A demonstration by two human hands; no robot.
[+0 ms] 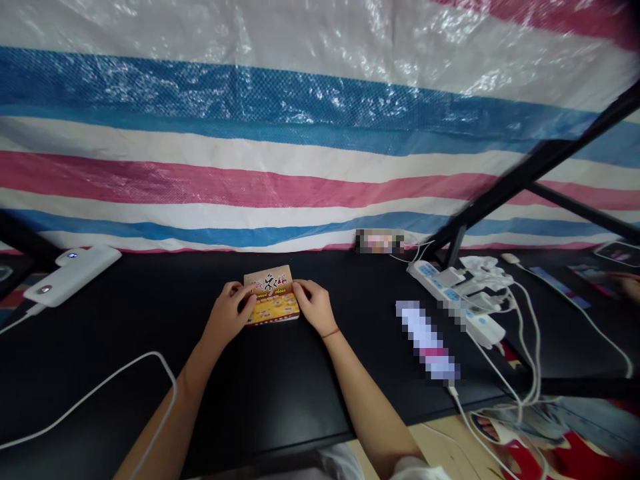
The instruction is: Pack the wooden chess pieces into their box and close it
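Note:
A small Chinese chess box [273,307], tan on its upper part and yellow below, lies on the black table [270,387] in front of me. Large characters and the word "chess" are printed on its top face. My left hand [231,310] holds the box by its left side, fingers curled and the thumb over the edge. On the opposite side, my right hand [315,305] grips the right edge, its thumb near the top corner. A thin red cord circles my right wrist.
A white device [73,277] with a cable stands at the left. To the right are a blurred-out phone [427,340] on a cable and a white power strip [485,327] with several plugs. Striped plastic sheeting [250,187] hangs behind; another person's hand [631,285] shows at far right.

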